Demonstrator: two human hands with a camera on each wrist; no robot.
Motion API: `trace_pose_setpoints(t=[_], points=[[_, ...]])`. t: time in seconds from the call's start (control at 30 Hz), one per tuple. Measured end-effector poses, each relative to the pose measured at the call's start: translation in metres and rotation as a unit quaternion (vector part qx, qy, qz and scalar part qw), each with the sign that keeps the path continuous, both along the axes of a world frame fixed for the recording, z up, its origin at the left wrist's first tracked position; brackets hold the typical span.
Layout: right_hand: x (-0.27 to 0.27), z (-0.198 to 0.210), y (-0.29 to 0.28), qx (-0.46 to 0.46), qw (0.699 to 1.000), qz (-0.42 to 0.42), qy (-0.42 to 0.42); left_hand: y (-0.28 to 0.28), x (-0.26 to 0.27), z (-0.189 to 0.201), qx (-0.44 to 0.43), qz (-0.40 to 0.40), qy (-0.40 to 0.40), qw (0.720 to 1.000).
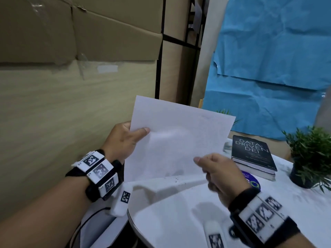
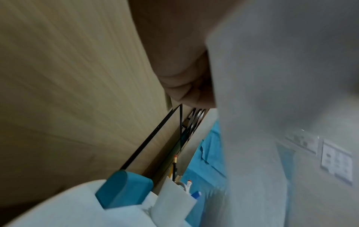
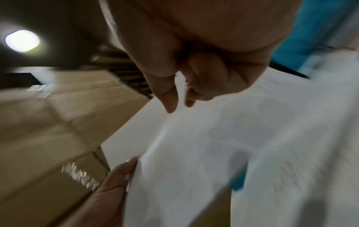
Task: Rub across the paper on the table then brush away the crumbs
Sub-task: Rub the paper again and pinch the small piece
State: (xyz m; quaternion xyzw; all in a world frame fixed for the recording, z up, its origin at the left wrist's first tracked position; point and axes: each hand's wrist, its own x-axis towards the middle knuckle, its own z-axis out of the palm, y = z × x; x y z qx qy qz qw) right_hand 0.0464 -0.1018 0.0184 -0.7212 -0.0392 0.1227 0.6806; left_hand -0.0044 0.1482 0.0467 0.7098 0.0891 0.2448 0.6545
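Note:
A white sheet of paper [image 1: 175,140] is held up, tilted, above the white round table [image 1: 170,212]. My left hand [image 1: 141,131] pinches its left edge, thumb on the front face; the left wrist view shows that hand [image 2: 184,61] against the sheet [image 2: 272,76]. My right hand [image 1: 206,163] is blurred at the sheet's lower right corner with its fingers curled. In the right wrist view its thumb and forefinger tips [image 3: 180,106] sit close together in front of the paper [image 3: 213,153], holding nothing. Small dark crumbs [image 1: 177,179] dot the table below the sheet.
A black book [image 1: 252,154] lies at the table's right, with a blue disc [image 1: 250,181] in front of it and a potted plant [image 1: 309,158] further right. Cardboard boxes [image 1: 71,51] stand to the left. A holder of pens [image 2: 174,192] and a teal object [image 2: 124,188] stand behind the paper.

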Motion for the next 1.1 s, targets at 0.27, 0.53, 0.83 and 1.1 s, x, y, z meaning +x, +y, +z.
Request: trace_pose_setpoints(t=[0.27,0.53,0.83,1.1], points=[[-0.026,-0.035,-0.035,0.165,0.949,-0.061,0.261,-0.045,-0.023,-0.007,-0.2,-0.055,-0.027,0.978],[-0.01,-0.002,-0.121,0.209,0.966,-0.139,0.066,-0.123,-0.066,-0.041,-0.226,-0.173,0.041,0.958],[-0.035,0.036,-0.339,-0.243,0.959,-0.132,0.068,-0.141,-0.139,-0.082,0.513,-0.374,0.138,0.76],[-0.043,-0.004,-0.308,-0.398,0.904,0.063,0.145,-0.194,-0.138,-0.101,0.59,-0.317,-0.018,0.742]])
